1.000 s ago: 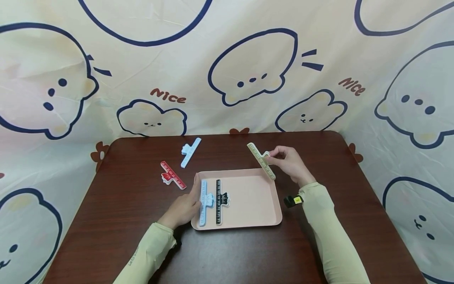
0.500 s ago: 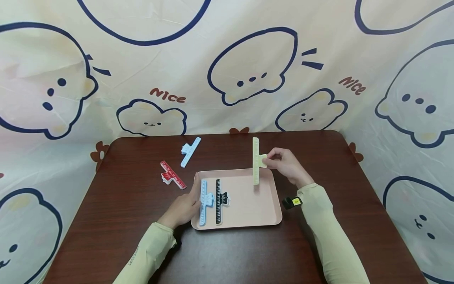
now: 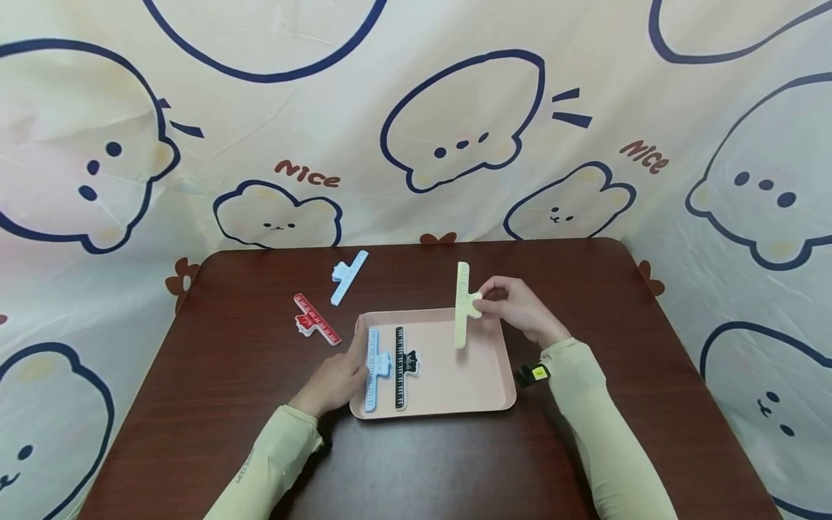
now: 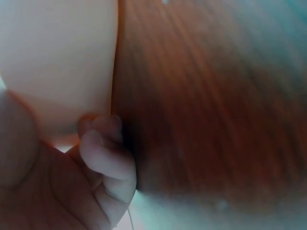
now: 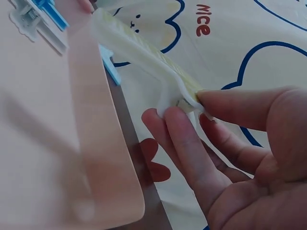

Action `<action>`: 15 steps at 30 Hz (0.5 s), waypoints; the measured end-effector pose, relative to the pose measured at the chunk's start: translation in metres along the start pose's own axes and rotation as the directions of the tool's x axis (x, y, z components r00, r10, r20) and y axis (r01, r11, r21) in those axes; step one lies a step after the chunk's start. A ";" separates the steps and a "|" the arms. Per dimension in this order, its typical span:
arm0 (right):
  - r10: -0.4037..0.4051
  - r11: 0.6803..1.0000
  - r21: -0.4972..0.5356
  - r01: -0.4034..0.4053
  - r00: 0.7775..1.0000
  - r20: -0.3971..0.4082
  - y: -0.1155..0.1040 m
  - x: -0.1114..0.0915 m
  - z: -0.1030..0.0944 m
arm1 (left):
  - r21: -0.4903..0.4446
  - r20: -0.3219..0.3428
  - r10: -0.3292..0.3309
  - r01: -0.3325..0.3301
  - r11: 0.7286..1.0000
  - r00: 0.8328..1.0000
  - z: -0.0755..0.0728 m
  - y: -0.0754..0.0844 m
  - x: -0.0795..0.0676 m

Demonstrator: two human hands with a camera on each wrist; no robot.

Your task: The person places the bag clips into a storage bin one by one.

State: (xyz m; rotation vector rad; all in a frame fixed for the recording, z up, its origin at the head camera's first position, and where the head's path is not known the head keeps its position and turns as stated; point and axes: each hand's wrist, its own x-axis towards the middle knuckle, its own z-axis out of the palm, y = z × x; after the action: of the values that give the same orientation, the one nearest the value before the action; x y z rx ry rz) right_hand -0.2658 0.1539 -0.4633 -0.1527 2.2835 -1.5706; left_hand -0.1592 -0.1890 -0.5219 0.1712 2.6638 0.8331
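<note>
My right hand (image 3: 523,309) pinches a pale yellow-green ruler clip (image 3: 461,307) by its short handle, thumb on one side and fingertips on the other in the right wrist view. The clip is held up over the far right part of a pink tray (image 3: 455,393), its long bar pointing away from me. At the tray's left edge, my left hand (image 3: 334,379) grips the rim; the left wrist view has its fingers (image 4: 108,153) curled against the tray's side. Inside the tray lie a light blue clip (image 3: 373,375) and a black-and-white clip (image 3: 400,372), side by side.
On the dark wooden table (image 3: 253,404), a red clip (image 3: 317,319) lies left of the tray's far corner. Another light blue clip (image 3: 349,278) lies behind it, near the far edge. A cartoon-printed cloth (image 3: 364,130) hangs around the table's back and sides.
My right hand has moved left with the yellow-green clip and turned it from slanted to nearly straight, bringing it farther over the tray. My left hand has stayed at the tray's edge.
</note>
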 end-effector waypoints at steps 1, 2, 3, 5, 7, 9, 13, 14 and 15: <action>-0.001 1.000 -0.001 0.002 1.000 0.010 0.000 0.000 0.001 | -0.002 0.000 -0.001 0.001 1.000 1.000 0.000 0.000 0.000; -0.002 1.000 0.000 0.002 1.000 0.019 0.001 0.000 0.002 | -0.003 0.001 -0.002 0.002 1.000 1.000 -0.001 0.000 0.000; -0.003 1.000 0.004 0.003 1.000 0.028 0.001 0.000 0.003 | -0.002 0.001 -0.001 0.001 1.000 1.000 -0.001 0.000 0.000; -0.009 1.000 0.026 0.008 0.999 0.054 0.002 0.000 0.006 | 0.000 0.001 -0.001 0.001 1.000 1.000 -0.001 0.000 0.000; -0.018 0.999 0.036 0.015 0.996 0.082 0.002 0.000 0.010 | 0.002 0.004 -0.005 0.005 1.000 1.000 -0.001 0.000 0.000; -0.026 0.999 0.039 0.022 0.994 0.107 0.003 0.000 0.013 | 0.004 0.003 -0.005 0.005 1.000 1.000 0.000 -0.001 0.000; -0.051 0.999 0.026 0.048 0.988 0.149 0.005 -0.001 0.020 | 0.004 0.004 -0.006 0.006 1.000 1.000 0.000 -0.001 0.000; -0.058 0.998 0.019 0.056 0.986 0.157 0.006 -0.001 0.022 | 0.004 0.004 -0.003 0.003 1.000 1.000 0.000 -0.002 0.000; -0.059 0.998 0.008 0.058 0.985 0.163 0.006 -0.001 0.024 | 0.004 0.004 -0.002 0.002 1.000 1.000 0.000 -0.002 0.000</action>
State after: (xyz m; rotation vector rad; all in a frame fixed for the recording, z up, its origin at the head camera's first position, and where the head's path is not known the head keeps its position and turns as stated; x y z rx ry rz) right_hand -0.2560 0.1359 -0.4764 -0.3385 2.1681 -1.5294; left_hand -0.1591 -0.1905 -0.5227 0.1716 2.6616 0.8258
